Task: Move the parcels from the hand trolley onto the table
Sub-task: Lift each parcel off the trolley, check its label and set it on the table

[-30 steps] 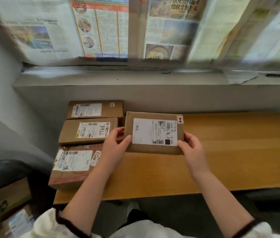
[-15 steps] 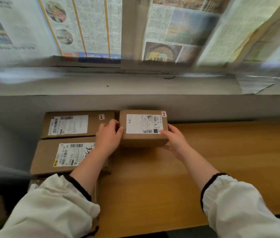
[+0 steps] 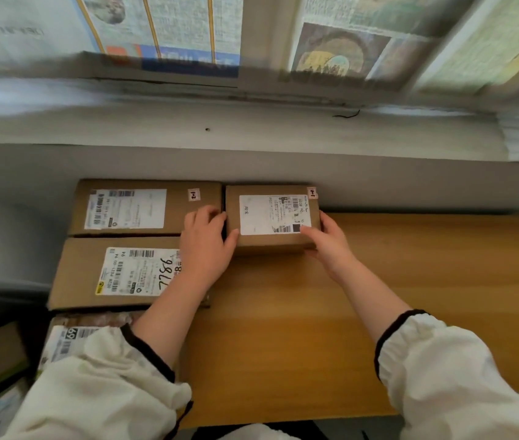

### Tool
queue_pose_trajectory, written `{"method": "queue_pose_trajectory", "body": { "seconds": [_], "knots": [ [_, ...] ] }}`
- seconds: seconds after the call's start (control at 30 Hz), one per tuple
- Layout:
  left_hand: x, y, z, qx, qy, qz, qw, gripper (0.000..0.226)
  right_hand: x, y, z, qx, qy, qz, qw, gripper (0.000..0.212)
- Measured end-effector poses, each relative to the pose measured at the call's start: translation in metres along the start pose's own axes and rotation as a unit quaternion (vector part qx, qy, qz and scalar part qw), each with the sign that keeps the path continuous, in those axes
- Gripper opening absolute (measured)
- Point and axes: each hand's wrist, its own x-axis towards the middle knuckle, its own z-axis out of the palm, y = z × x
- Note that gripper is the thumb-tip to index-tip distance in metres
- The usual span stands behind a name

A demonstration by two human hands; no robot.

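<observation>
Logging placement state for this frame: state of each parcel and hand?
Small brown cardboard parcel with white label: seems set flat at the back of the wooden table, label up.
Left hand: grips its left side.
Right hand: grips its right side.
Back-left brown cardboard parcel: flat, label up, beside the small one.
Middle brown cardboard parcel marked 7786: flat, label up.
Front brown parcel: mostly hidden by the white sleeve.

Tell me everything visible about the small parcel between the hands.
The small parcel is a closed brown cardboard box lying flat at the back of the wooden table. A white barcoded label covers most of its top, a small pink sticker its far right corner. The left hand grips its left side, the right hand its right. Another parcel lies close on its left.
</observation>
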Motion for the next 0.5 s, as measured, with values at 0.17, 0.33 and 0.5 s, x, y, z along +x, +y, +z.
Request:
{"method": "queue_pose_trajectory", "body": {
  "seconds": [0.17,0.33,0.5],
  "knots": [
    [-0.0007,0.0013,0.0022,0.0,0.012,-0.002,1.0,0.05,0.0032,0.0043,0.0,-0.034,-0.015,-0.011,0.999,0.055],
    [-0.0013,0.0022,0.0031,0.001,0.03,-0.006,1.0,0.039,0.0054,0.0057,0.0019,-0.042,-0.004,-0.015,0.999,0.05],
    [-0.0001,0.0091,0.0042,0.088,0.017,0.013,0.996,0.038,0.009,0.0014,0.0051,-0.052,0.022,-0.007,0.998,0.045]
  ]
}}
